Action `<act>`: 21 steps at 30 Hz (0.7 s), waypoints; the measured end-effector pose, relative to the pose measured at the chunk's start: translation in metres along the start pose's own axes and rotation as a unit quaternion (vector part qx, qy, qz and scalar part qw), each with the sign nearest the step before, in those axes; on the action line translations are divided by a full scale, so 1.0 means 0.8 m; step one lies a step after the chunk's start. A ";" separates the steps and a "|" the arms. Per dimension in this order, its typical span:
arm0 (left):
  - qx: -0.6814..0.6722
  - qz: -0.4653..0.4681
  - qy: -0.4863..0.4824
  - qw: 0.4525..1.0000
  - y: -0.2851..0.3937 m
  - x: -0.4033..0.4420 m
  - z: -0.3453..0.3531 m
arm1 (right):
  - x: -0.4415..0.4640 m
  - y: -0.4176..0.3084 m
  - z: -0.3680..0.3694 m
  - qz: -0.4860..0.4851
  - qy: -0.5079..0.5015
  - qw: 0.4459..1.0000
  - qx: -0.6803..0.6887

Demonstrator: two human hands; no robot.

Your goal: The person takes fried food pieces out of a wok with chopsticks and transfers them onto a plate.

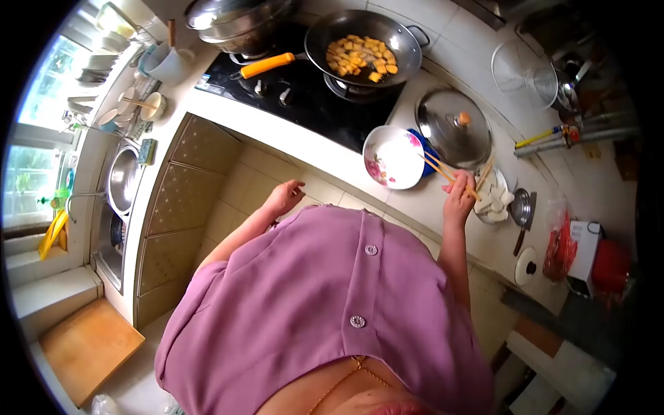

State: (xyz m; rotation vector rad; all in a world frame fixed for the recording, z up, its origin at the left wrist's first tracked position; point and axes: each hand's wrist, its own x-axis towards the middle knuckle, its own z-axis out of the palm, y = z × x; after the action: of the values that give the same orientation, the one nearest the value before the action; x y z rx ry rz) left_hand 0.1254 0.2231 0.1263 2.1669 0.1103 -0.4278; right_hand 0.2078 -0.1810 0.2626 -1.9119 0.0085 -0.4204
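In my right hand point(459, 197) is a pair of chopsticks point(438, 164), their tips over the edge of a white floral bowl point(395, 158). Below and left of the stove, my left hand point(285, 196) hangs in the air with its fingers curled and parted, nothing visible in it. Yellow-brown pieces point(361, 57) lie in a dark wok point(317, 41) with an orange handle point(267, 66). Beside my right hand a plate holds white pieces point(494, 199). A steel lid point(443, 124) with a wooden knob lies behind the bowl.
A steamer pot point(238, 28) sits on the black stove point(249, 88), left of the wok. To the right are a ladle point(520, 207), a small white lid point(525, 267) and a red bag point(561, 245). A sink point(123, 181) and small bowls point(153, 107) are at left.
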 end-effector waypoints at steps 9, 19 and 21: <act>-0.006 0.040 -0.124 0.991 0.090 0.064 0.043 | -0.035 0.038 -0.031 0.286 0.106 0.890 0.339; 0.007 0.041 -0.065 0.997 0.036 0.040 0.031 | -0.045 0.040 -0.037 0.303 0.101 0.834 0.450; 0.027 0.008 -0.016 0.999 0.017 0.029 0.017 | -0.038 0.008 -0.019 0.338 0.175 0.810 0.445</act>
State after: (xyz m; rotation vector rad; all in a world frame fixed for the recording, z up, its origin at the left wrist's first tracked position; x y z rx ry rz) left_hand 0.1470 0.2020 0.1215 2.2115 0.0634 -0.4613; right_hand 0.1766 -0.1907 0.2525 -0.7854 0.6176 -0.2075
